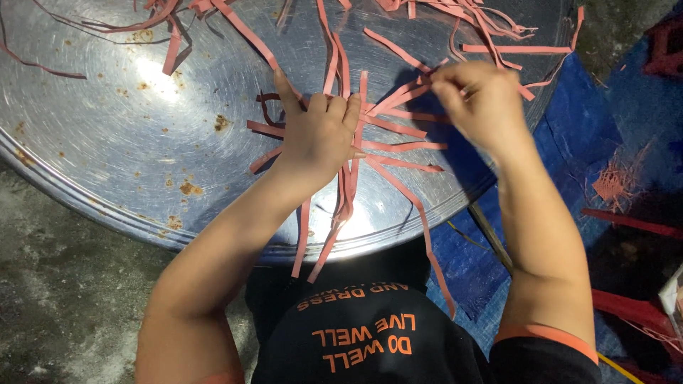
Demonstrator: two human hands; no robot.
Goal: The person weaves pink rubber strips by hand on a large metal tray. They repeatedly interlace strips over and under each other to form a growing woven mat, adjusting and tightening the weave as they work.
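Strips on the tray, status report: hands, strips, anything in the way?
Left hand flat on crossed pink strips, pinning them. Right hand pinching one strip end. Loose strips lie scattered further up the metal tray, nothing blocking.

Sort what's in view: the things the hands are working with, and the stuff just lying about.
In hand:
left hand pressing the crossed pink strips
right hand pinching one strip end
round metal tray under them

Lying about:
loose strips at the tray's far edge
blue sheet
red scraps
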